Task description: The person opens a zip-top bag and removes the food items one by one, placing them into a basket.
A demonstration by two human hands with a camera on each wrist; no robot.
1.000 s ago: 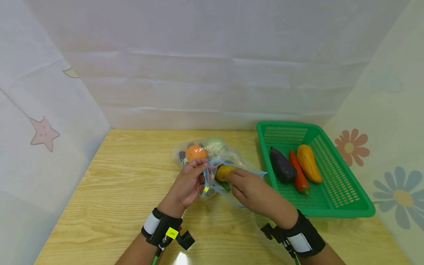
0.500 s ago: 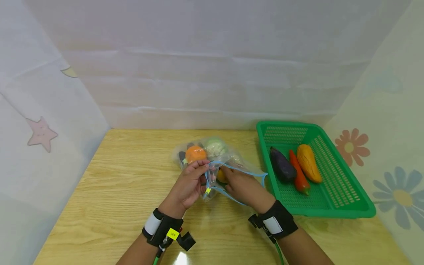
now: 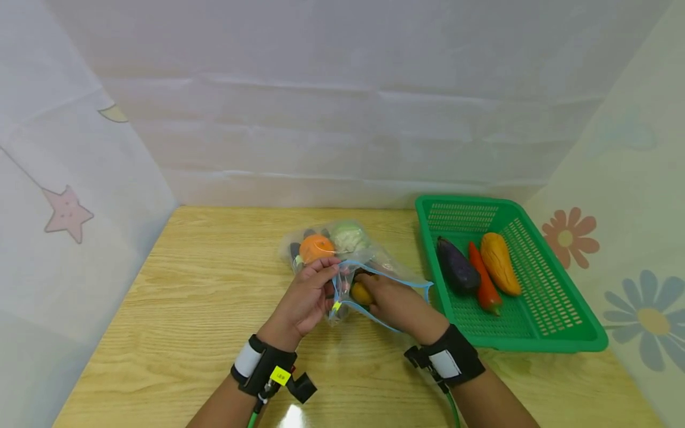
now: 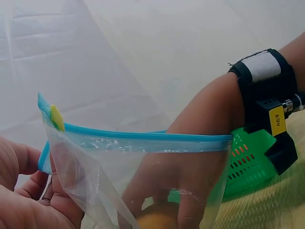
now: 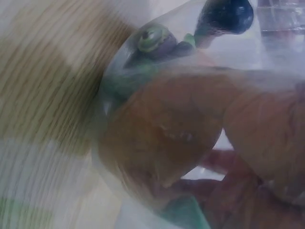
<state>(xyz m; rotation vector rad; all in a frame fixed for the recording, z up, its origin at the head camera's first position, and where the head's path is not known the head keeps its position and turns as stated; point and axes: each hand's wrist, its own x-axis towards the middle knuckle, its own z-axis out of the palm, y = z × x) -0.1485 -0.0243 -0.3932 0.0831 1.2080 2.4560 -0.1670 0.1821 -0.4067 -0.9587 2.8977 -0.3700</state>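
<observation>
A clear zip bag point(image 3: 385, 257) with a blue zip edge and a yellow slider point(image 4: 57, 118) lies on the table, its mouth facing me. My left hand point(image 3: 306, 297) pinches the zip edge near the slider. Through the mouth reaches my right hand point(image 3: 398, 302). Its fingers curl over a rounded yellow-orange fruit or vegetable point(image 3: 361, 293) inside the bag, as the left wrist view also shows. Deeper in the bag sit an orange fruit point(image 3: 316, 248), a pale green cauliflower-like head point(image 3: 349, 236) and dark pieces. The right wrist view is hazy through the plastic.
Right of the bag stands a green basket point(image 3: 567, 285) holding an eggplant point(image 3: 457, 266), a long red-orange pepper or carrot point(image 3: 484, 285) and a yellow-orange gourd-like piece point(image 3: 500, 263). A white cloth backdrop point(image 3: 342, 119) rises behind the wooden table point(image 3: 187, 309).
My right hand has moved left and deeper into the bag, carrying the yellow-orange piece in from the mouth. The left hand has kept its pinch on the zip edge.
</observation>
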